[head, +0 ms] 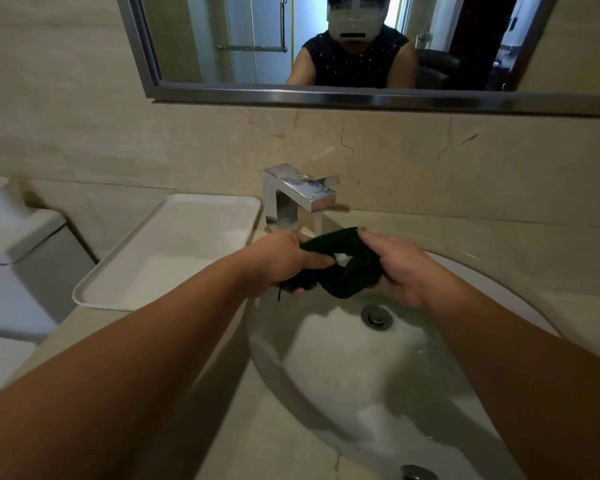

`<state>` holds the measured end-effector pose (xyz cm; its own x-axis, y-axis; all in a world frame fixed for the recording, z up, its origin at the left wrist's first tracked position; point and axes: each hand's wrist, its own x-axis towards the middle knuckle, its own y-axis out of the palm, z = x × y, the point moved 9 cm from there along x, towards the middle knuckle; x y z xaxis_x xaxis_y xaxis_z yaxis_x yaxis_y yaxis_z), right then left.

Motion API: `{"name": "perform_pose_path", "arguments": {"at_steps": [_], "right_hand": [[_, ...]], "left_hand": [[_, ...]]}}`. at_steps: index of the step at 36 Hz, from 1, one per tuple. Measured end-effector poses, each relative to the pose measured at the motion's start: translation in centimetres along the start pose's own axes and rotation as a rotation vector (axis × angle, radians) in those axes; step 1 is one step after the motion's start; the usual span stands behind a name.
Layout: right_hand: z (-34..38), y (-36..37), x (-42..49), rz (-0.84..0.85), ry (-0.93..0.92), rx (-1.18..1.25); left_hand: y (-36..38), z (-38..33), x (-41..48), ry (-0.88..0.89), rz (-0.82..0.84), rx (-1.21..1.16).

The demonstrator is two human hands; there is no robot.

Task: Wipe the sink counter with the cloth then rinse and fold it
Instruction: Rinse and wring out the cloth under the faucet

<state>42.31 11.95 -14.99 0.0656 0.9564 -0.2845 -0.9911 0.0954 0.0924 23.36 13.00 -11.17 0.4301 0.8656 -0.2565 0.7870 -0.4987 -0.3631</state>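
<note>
At frame centre the dark green cloth (347,271) is held bunched just below the faucet (302,192), over the sink (378,375), clamped at either end by the left hand (284,261) and right hand (399,268). It is best squeezed evenly under the faucet, with drips kept inside the sink.

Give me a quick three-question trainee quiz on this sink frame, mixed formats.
1. True or false: the left hand and the right hand both grip the cloth.
2. Multiple choice: the white tray sits A) inside the basin, B) on the counter left of the faucet, C) on the mirror ledge.
3. Fill in: the cloth is dark ___.

Key: 1 true; 2 B; 3 green.
</note>
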Motion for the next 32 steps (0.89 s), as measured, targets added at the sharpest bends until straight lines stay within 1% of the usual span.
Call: {"name": "perform_pose_path", "arguments": {"at_steps": [3,5,6,8,10,14,17,19,22,24,28,32], "right_hand": [[0.1,-0.4,-0.5,-0.141,0.024,0.239],[0.2,0.0,-0.9,-0.193,0.052,0.399],[0.3,0.4,-1.2,-0.208,0.056,0.436],[0.5,1.4,-1.3,-0.21,0.045,0.408],[0.5,2.5,-1.4,-0.208,0.035,0.317],[1.1,4.1,-1.0,-0.195,-0.014,0.146],[1.1,5.3,-0.7,-0.177,-0.022,0.138],[0.8,6.0,-0.4,-0.171,-0.019,0.152],[0.5,6.9,-0.3,-0.159,-0.031,0.141],[0.3,7.3,-0.3,-0.142,-0.018,0.14],[0.3,7.4,0.3,-0.14,-0.009,0.163],[0.7,7.1,0.5,-0.202,-0.018,0.064]], "left_hand": [[1.0,1.2,-0.6,-0.066,0.093,0.008],[1.4,2.1,-0.4,-0.111,0.1,-0.075],[1.7,2.3,-0.3,-0.122,0.099,-0.124],[2.3,2.3,-0.2,-0.127,0.101,-0.21],[2.9,2.1,-0.1,-0.116,0.097,-0.26],[3.6,2.3,0.0,-0.123,0.084,-0.227],[3.8,2.5,-0.1,-0.138,0.066,-0.223],[3.8,2.7,0.0,-0.148,0.038,-0.189],[3.8,3.2,0.0,-0.219,-0.018,-0.093],[4.0,3.5,-0.2,-0.26,-0.021,-0.051],[4.2,3.4,-0.3,-0.26,-0.007,0.023],[4.8,3.3,0.1,-0.238,0.016,0.084]]}}
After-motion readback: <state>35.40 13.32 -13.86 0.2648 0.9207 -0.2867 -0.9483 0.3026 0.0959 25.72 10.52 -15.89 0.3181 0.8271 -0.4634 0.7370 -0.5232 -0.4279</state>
